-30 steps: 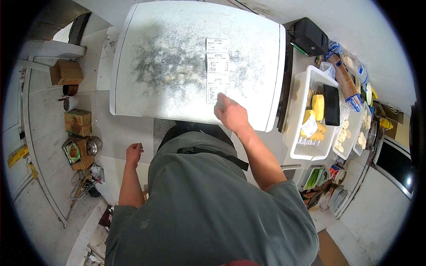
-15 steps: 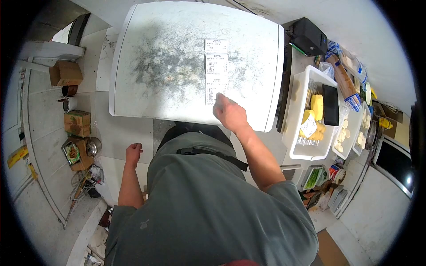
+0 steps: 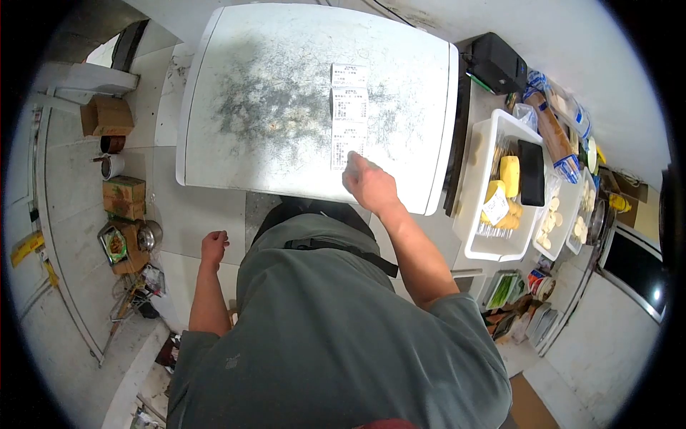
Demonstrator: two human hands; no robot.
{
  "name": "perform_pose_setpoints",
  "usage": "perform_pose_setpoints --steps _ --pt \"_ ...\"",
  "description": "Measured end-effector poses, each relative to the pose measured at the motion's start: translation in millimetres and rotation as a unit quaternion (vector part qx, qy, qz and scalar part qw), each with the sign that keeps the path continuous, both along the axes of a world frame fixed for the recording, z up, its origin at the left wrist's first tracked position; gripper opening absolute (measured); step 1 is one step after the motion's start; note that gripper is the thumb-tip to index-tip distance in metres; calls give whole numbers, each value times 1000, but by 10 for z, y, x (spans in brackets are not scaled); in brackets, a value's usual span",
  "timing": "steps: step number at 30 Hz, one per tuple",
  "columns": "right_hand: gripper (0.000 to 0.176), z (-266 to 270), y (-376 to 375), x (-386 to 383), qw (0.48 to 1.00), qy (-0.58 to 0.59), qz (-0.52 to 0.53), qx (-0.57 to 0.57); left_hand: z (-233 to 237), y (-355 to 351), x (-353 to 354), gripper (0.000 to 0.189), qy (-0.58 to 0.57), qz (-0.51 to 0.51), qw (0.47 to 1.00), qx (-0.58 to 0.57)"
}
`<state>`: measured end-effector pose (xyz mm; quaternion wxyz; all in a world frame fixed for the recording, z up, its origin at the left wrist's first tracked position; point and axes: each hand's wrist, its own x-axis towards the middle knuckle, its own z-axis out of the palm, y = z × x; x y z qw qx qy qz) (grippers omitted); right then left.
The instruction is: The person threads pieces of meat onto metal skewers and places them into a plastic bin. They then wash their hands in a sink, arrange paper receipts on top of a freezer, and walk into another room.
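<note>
A long printed paper receipt (image 3: 349,107) lies lengthwise on the white tabletop (image 3: 286,168), right of its middle. The tabletop is worn with dark scratches. My right hand (image 3: 370,186) is at the receipt's lower end, with the index finger stretched onto the print and the other fingers bent under. Nothing shows in its grip. Away from the table, my left hand (image 3: 214,249) hangs low beside my body, its fingers loosely curled and slightly apart, with no object visible in it.
Right of the table stands a white bin (image 3: 475,214) with yellow food packs and a black phone-like slab (image 3: 531,171). Trays of pale round pieces (image 3: 549,225) sit beyond it. A black device (image 3: 496,63) is at the back right. Cardboard boxes (image 3: 124,198) stand along the left wall.
</note>
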<state>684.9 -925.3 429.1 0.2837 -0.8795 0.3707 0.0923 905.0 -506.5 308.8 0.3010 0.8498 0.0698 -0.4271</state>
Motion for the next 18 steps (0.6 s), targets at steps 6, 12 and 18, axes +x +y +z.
perform_pose_setpoints --steps 6,12,18 --pt "41 -85 -106 -27 999 -34 -1 21 24 16 -35 32 -3 8 1000 4" --pt "41 88 -287 78 998 -41 -1 45 67 54 -36 32 -7 14 1000 1" --pt "42 172 -583 226 999 -45 -11 15 48 166 -63 35 -13 20 1000 -3"
